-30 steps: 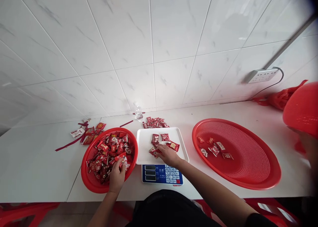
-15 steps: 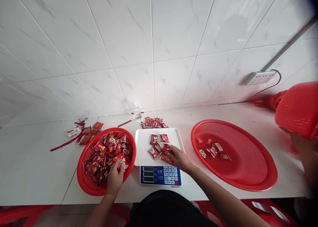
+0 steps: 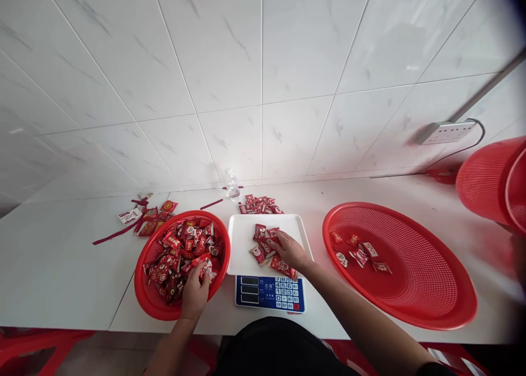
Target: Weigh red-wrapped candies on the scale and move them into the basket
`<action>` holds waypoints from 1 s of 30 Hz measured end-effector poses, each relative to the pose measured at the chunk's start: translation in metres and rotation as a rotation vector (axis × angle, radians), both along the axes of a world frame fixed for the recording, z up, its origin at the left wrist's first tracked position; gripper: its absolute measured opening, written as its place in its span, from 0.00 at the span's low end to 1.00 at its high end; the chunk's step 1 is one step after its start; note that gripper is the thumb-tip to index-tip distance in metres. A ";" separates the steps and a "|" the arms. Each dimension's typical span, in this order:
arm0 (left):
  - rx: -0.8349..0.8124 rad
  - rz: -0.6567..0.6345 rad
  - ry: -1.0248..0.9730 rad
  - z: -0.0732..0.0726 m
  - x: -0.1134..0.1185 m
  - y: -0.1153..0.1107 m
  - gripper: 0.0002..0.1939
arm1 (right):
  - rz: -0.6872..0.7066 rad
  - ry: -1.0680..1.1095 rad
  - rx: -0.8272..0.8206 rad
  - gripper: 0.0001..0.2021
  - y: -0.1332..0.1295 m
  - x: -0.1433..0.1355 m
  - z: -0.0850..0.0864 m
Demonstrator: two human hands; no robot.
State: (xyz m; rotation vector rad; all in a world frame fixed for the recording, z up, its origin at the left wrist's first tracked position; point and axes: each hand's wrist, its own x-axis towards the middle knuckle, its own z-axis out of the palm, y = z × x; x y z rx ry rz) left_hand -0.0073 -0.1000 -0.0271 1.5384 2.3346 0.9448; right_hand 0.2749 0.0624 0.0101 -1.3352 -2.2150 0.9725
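Note:
My left hand (image 3: 195, 291) is over the right side of the left red basket (image 3: 142, 285), its fingers closed on a red and white packet (image 3: 204, 262). That basket is heaped with small red packets (image 3: 175, 241). My right hand (image 3: 290, 251) reaches over the white tray (image 3: 242, 261) of a blue scale (image 3: 270, 293). Its bent fingertips touch the red packets (image 3: 282, 266) lying there; whether they grip one cannot be made out. Several packets rest on the tray, partly covered by this hand.
A larger red basket (image 3: 415, 222) at the right holds several packets. Behind the scale are a packet pile (image 3: 259, 205) and a clear bottle (image 3: 232, 185). Far right, a person's hand holds up a red basket (image 3: 479, 181). A power strip (image 3: 447, 132) is on the wall.
My right hand has shifted up the tray, over the upper right packet. My left hand stays at the basket. The far-right basket has tipped, showing its opening. The whole view has shifted slightly.

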 end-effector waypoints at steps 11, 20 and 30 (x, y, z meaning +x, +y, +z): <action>0.010 0.007 0.004 0.001 0.001 0.000 0.17 | 0.344 -0.012 0.140 0.13 -0.038 -0.030 0.000; 0.021 -0.006 0.020 -0.001 0.000 0.000 0.17 | 0.298 -0.044 0.167 0.16 -0.015 -0.042 0.003; 0.023 0.006 0.010 0.001 0.001 -0.002 0.16 | 0.212 -0.051 0.089 0.16 -0.010 -0.025 0.008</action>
